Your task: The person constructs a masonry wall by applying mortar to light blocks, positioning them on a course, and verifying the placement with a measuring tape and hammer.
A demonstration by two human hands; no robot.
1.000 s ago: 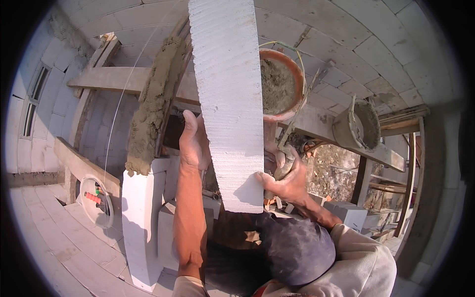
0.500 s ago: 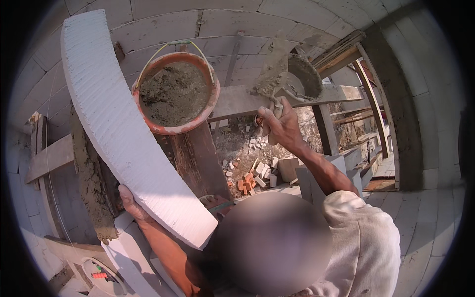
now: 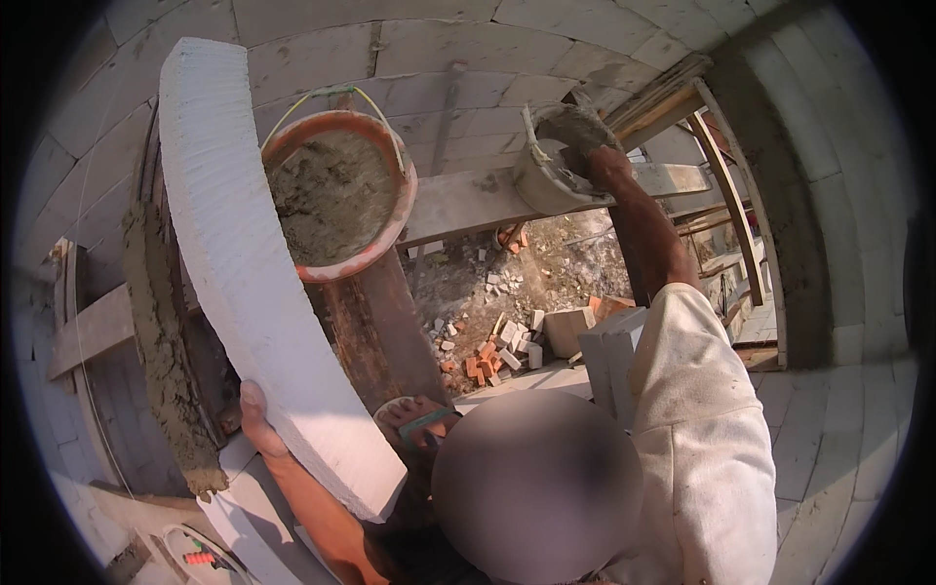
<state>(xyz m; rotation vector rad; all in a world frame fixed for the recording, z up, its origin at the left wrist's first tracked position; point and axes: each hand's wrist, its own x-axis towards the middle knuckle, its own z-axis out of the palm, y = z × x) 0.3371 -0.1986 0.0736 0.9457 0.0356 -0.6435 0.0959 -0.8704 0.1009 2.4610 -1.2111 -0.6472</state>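
The long white block (image 3: 249, 239), grasped by the left hand (image 3: 261, 426), is best held steady while the right hand (image 3: 609, 168), grip hidden, is worked inside the grey bucket (image 3: 546, 187).

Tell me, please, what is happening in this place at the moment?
The left hand holds a long white block near its lower end in the picture. The right hand is at the mouth of a smeared bucket on a plank; what it grips is hidden. An orange tub of mortar stands right of the block, and a mortar strip lies to its left.
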